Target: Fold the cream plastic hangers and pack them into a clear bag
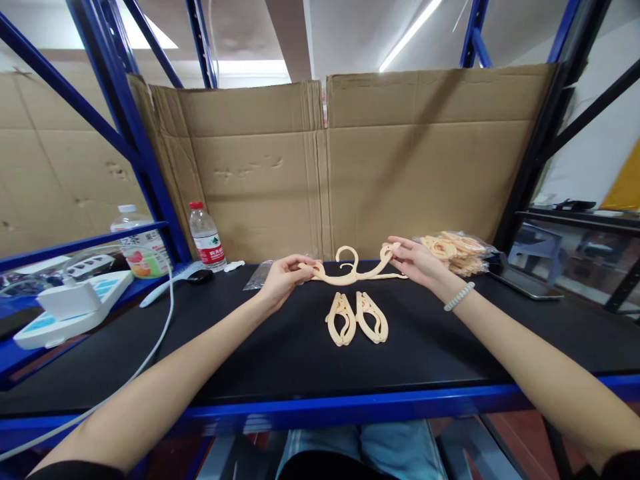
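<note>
An unfolded cream plastic hanger (354, 276) spans the space between my two hands, its hook pointing up. My left hand (286, 279) pinches the left arm's end. At the other side my right hand (416, 260), with a beaded bracelet on the wrist, grips the right arm's end, which is raised higher. A further straight cream bar shows behind the hanger's right arm. Nearer to me on the black table (280, 363) lie two folded cream hangers, one at the left (341, 319) and one at the right (372, 318), side by side.
Bagged cream hangers (457, 252) lie at the back right beside a dark flat device (525, 283). A clear plastic bag (259, 275) is behind my left hand. A water bottle (207, 240), power strip (95, 310) and white cable are at left. Cardboard (400, 153) walls the back.
</note>
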Demonstrator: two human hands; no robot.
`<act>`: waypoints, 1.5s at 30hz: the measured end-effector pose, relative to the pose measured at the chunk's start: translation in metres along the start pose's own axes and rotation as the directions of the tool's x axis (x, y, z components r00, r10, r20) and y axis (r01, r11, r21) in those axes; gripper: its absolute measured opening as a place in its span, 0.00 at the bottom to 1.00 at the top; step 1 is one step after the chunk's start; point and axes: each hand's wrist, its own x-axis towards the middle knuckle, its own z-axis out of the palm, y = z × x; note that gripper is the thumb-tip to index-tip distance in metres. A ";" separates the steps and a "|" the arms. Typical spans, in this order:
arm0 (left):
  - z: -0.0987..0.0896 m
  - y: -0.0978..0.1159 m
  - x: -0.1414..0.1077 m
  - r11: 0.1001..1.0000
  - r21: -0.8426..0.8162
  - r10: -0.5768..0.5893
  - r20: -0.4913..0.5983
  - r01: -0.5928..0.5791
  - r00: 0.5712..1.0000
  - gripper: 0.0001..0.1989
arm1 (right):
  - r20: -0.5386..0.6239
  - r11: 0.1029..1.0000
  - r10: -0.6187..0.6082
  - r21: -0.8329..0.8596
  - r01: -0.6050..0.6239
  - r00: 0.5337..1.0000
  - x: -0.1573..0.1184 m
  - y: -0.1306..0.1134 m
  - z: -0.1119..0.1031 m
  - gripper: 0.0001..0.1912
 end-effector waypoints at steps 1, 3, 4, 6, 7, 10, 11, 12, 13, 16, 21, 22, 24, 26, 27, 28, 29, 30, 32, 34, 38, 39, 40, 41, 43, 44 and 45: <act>0.002 0.000 -0.001 0.999 -0.019 -0.026 0.018 0.026 0.999 0.12 | 0.016 1.000 0.006 0.010 -0.006 1.000 -0.001 0.001 0.003 0.14; 0.006 -0.001 -0.004 0.997 -0.021 -0.074 0.047 0.075 0.996 0.13 | 0.052 1.000 0.014 0.011 -0.015 0.999 -0.005 0.004 0.010 0.12; 0.009 -0.002 -0.005 0.996 -0.011 -0.089 0.052 0.090 0.995 0.14 | 0.069 1.000 0.015 -0.003 -0.015 0.997 -0.008 0.006 0.015 0.11; 0.016 -0.003 -0.010 0.994 0.018 -0.108 0.055 0.107 0.993 0.15 | 0.095 0.997 0.007 -0.073 0.000 0.995 -0.014 0.011 0.026 0.11; 0.020 -0.003 -0.013 0.993 0.031 -0.112 0.052 0.111 0.992 0.15 | 0.106 0.992 0.000 -0.127 0.014 0.994 -0.018 0.014 0.031 0.12; 0.029 -0.004 -0.020 0.992 0.069 -0.111 0.047 0.108 0.993 0.16 | 0.195 0.942 -0.025 -0.324 0.088 0.980 -0.028 0.023 0.046 0.16; 0.031 -0.004 -0.022 0.992 0.075 -0.108 0.045 0.104 0.993 0.16 | 0.254 0.912 -0.024 -0.389 0.125 0.967 -0.032 0.026 0.051 0.17; 0.033 -0.004 -0.023 0.992 0.077 -0.104 0.041 0.100 0.994 0.16 | 0.317 0.879 -0.014 -0.448 0.163 0.948 -0.035 0.027 0.054 0.18; 0.035 -0.005 -0.025 0.992 0.077 -0.099 0.035 0.096 0.994 0.16 | 0.373 0.848 0.000 -0.491 0.198 0.928 -0.038 0.028 0.057 0.19; 0.035 -0.005 -0.026 0.995 0.044 -0.085 0.009 0.085 0.996 0.16 | 0.451 0.813 0.027 -0.528 0.243 0.892 -0.044 0.029 0.063 0.20; 0.035 -0.006 -0.026 0.992 -0.064 -0.114 -0.038 0.111 0.993 0.16 | 0.401 0.818 -0.034 -0.515 0.256 0.915 -0.047 0.031 0.064 0.20; 0.036 -0.006 -0.026 0.990 -0.088 -0.119 -0.047 0.115 0.992 0.15 | 0.387 0.814 -0.050 -0.518 0.262 0.921 -0.048 0.031 0.064 0.20; 0.037 -0.006 -0.026 0.986 -0.130 -0.115 -0.041 0.109 0.993 0.14 | 0.360 0.807 -0.085 -0.523 0.276 0.929 -0.050 0.030 0.066 0.20; 0.039 -0.005 -0.026 0.985 -0.146 -0.099 -0.018 0.096 0.995 0.13 | 0.336 0.798 -0.114 -0.529 0.288 0.935 -0.052 0.028 0.068 0.20; 0.039 -0.004 -0.026 0.985 -0.147 -0.094 -0.004 0.092 0.996 0.12 | 0.326 0.794 -0.123 -0.534 0.290 0.937 -0.053 0.027 0.070 0.20; 0.040 -0.004 -0.027 0.985 -0.147 -0.092 0.010 0.092 0.996 0.12 | 0.315 0.791 -0.127 -0.539 0.288 0.940 -0.054 0.026 0.071 0.20; 0.040 -0.003 -0.027 0.985 -0.147 -0.093 0.020 0.095 0.995 0.11 | 0.307 0.790 -0.129 -0.543 0.285 0.943 -0.054 0.026 0.071 0.20; 0.040 -0.003 -0.027 0.984 -0.147 -0.094 0.028 0.097 0.995 0.11 | 0.300 0.789 -0.130 -0.546 0.281 0.945 -0.054 0.025 0.072 0.20; 0.041 -0.002 -0.028 0.984 -0.146 -0.096 0.033 0.100 0.995 0.11 | 0.292 0.790 -0.130 -0.548 0.277 0.948 -0.054 0.025 0.072 0.20; 0.041 -0.002 -0.029 0.985 -0.143 -0.093 0.031 0.096 0.995 0.10 | 0.307 0.791 -0.114 -0.547 0.273 0.945 -0.054 0.026 0.072 0.20; 0.043 -0.002 -0.030 0.983 -0.159 -0.091 0.038 0.096 0.995 0.10 | 0.357 0.798 -0.047 -0.548 0.250 0.933 -0.055 0.026 0.073 0.19; 0.044 -0.002 -0.031 0.982 -0.161 -0.095 0.036 0.100 0.995 0.10 | 0.368 0.800 -0.032 -0.548 0.244 0.929 -0.056 0.025 0.073 0.19; 0.044 -0.002 -0.031 0.981 -0.161 -0.103 0.032 0.106 0.994 0.10 | 0.380 0.803 -0.016 -0.546 0.238 0.925 -0.057 0.025 0.074 0.19; 0.044 -0.002 -0.031 0.981 -0.159 -0.112 0.028 0.115 0.993 0.10 | 0.394 0.806 0.000 -0.544 0.233 0.919 -0.058 0.024 0.076 0.19; 0.045 -0.002 -0.032 0.980 -0.150 -0.128 0.030 0.132 0.991 0.12 | 0.416 0.816 0.028 -0.535 0.220 0.909 -0.060 0.023 0.078 0.20; 0.045 -0.001 -0.032 0.980 -0.144 -0.133 0.039 0.137 0.990 0.13 | 0.421 0.821 0.041 -0.531 0.209 0.906 -0.060 0.022 0.079 0.20; 0.045 -0.001 -0.032 0.980 -0.136 -0.136 0.052 0.142 0.989 0.13 | 0.421 0.826 0.055 -0.528 0.195 0.906 -0.061 0.022 0.079 0.21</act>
